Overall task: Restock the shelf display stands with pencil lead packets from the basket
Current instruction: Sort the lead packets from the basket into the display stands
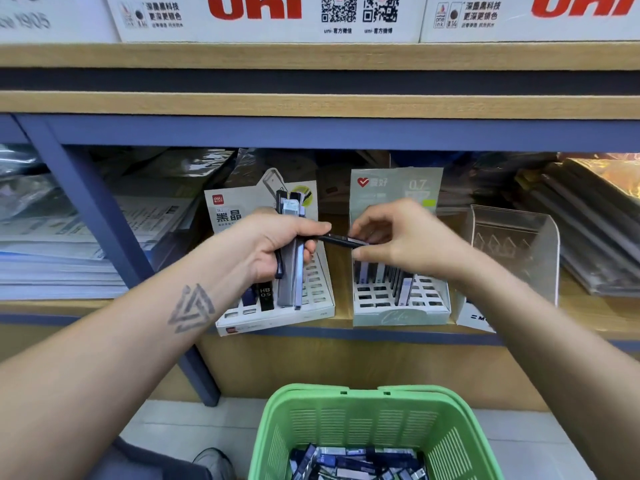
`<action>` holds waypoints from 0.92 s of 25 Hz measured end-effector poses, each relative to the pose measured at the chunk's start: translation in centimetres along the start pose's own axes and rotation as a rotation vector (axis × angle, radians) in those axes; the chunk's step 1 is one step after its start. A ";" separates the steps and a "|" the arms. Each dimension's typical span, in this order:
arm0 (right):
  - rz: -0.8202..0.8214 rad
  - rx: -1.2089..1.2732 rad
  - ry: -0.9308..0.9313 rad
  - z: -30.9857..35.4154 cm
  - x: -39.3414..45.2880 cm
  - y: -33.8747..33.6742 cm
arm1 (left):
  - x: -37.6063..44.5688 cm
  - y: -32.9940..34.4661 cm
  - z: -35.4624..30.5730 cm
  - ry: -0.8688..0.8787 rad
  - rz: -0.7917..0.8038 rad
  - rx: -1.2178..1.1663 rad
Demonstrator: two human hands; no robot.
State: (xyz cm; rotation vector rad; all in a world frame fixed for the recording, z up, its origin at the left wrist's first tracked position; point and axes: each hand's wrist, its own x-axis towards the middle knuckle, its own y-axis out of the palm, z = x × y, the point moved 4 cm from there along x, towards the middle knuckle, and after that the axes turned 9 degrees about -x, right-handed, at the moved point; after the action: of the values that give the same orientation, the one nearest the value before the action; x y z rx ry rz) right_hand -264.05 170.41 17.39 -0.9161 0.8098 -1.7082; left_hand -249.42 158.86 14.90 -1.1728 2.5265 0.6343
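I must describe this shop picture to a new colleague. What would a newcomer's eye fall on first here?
First, the two hands at the centre: the left hand grips a bundle of lead packets, and the right hand pinches one dark packet between them. Behind them two white display stands sit on the wooden shelf. Below, a bright green basket holds many more packets.

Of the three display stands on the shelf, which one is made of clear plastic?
The rightmost stand, beside the right hand. The white stand and the pale green stand are printed cardboard with slots holding packets.
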 end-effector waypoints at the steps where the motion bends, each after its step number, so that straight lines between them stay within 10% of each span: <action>1: -0.029 -0.087 -0.055 1.2 0.2 1.1 | -0.1 -0.3 -0.2 0.008 -0.017 0.010; 11: -0.088 0.242 0.062 3.3 2.7 6.2 | -2.0 -7.0 -2.1 -0.004 -0.091 -0.015; 23: -0.317 0.081 -0.041 3.5 4.4 8.6 | -1.5 -11.1 -2.2 0.052 -0.189 0.043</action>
State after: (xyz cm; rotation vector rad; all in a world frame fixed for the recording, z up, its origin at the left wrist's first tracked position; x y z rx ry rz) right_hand -258.08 163.44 12.71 -1.0634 0.5859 -1.9721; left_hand -240.00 152.35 14.48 -1.4081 2.4192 0.5067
